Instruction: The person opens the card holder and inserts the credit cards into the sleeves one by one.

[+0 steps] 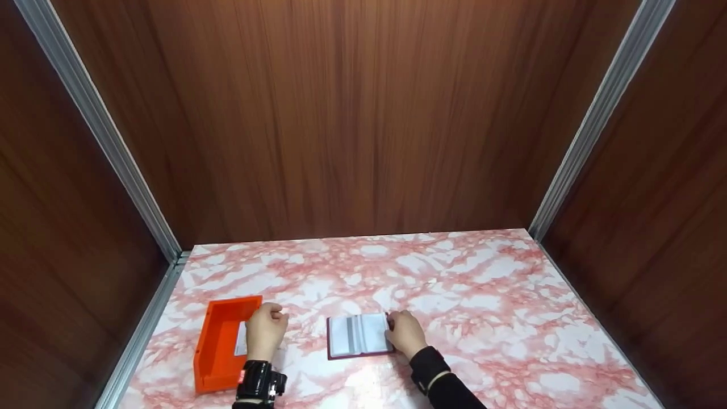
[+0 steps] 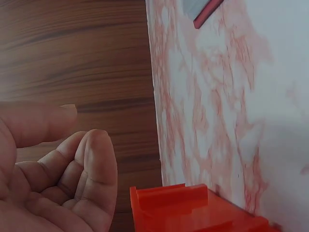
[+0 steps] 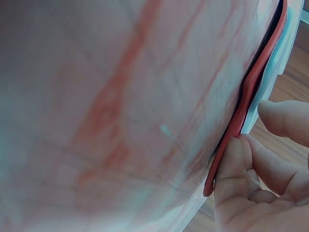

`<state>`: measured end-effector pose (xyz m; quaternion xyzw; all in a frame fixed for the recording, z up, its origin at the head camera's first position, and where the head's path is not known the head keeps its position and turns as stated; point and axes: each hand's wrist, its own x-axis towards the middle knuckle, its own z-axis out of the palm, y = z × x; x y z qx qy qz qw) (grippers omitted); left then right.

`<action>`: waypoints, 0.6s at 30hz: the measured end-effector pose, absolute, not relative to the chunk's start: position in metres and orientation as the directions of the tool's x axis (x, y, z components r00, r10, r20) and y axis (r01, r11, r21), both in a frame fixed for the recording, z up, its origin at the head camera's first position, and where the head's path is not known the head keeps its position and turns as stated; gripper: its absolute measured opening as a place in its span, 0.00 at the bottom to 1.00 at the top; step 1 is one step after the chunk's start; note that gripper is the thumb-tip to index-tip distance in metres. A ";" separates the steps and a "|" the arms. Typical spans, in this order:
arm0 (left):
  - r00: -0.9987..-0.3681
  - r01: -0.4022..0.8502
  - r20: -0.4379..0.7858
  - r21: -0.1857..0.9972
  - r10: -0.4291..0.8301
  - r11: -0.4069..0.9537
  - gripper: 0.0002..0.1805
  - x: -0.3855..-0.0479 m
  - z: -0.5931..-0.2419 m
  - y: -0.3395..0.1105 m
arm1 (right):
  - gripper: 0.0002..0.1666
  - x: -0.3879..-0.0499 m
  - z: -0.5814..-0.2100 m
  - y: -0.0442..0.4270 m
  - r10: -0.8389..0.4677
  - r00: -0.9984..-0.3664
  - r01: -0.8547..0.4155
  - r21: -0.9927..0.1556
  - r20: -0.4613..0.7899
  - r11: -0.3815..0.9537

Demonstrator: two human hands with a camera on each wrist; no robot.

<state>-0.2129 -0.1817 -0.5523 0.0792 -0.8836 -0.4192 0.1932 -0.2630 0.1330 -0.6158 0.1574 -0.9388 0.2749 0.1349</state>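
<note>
An opened card holder [image 1: 369, 334] with a dark red cover and clear plastic sleeves lies flat on the table. At its right edge is my right hand [image 1: 406, 335]; in the right wrist view the fingertips touch the red cover [image 3: 248, 89] and the thumb is by the sleeve edge, pinching it there. My left hand [image 1: 266, 329] hovers over the right side of an orange bin [image 1: 218, 346]. Its fingers are loosely curled, with nothing visible between them and the thumb in the left wrist view. A pale card [image 1: 241, 341] lies in the bin, partly hidden by that hand.
The table [image 1: 483, 289] has a pink-and-white marbled top. Brown wood-grain panels [image 1: 352, 125] stand behind it and on both sides, with metal rails [image 1: 596, 119] along the corners. Something clear and hard to make out lies beside the left wrist.
</note>
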 end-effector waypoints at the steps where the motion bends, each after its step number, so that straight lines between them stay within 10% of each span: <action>1: -0.911 0.018 0.275 0.771 -0.308 0.637 0.12 -0.212 -0.552 -0.184 | 0.13 -0.263 -0.616 0.133 -0.221 -0.914 -0.370 -0.473 0.341 0.800; 18: -0.892 -0.104 0.194 0.790 -0.408 0.604 0.13 -0.202 -0.546 -0.233 | 0.12 -0.264 -0.616 0.135 -0.231 -0.908 -0.384 -0.469 0.351 0.796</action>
